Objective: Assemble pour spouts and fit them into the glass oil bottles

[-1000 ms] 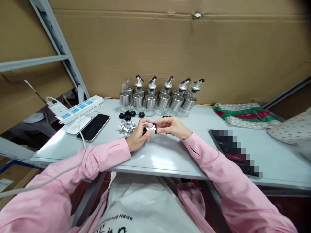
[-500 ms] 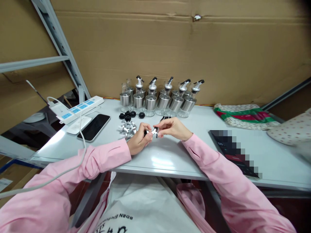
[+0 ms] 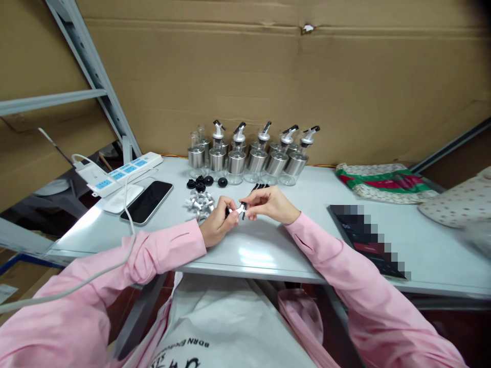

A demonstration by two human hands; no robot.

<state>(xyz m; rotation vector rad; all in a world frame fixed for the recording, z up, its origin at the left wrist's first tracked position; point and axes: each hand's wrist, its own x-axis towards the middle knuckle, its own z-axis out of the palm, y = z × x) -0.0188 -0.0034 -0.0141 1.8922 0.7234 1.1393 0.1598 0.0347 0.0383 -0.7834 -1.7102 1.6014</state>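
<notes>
Near the table's front, my left hand (image 3: 220, 223) is closed around a white and black pourer spout (image 3: 240, 209). My right hand (image 3: 270, 204) pinches the black piece at the spout's other end. Left of the hands lies a pile of white spout parts (image 3: 199, 203), partly hidden by my left hand. Several black stoppers (image 3: 200, 183) lie behind that pile. Small black pieces (image 3: 261, 186) sit just behind my right hand. Glass bottles with steel sleeves (image 3: 236, 162) stand at the back, several with pourers on top.
At the left are a phone (image 3: 149, 202), a white charging pad (image 3: 123, 198) and a power strip (image 3: 125, 174); a cable crosses above my left sleeve. A dark tablet (image 3: 356, 230) and patterned cloth (image 3: 383, 181) lie at the right. Cardboard (image 3: 268, 66) stands behind.
The black piece in my right fingers has turned slightly against the spout. Both hands remain closed on the parts, and the whole view has shifted a little.
</notes>
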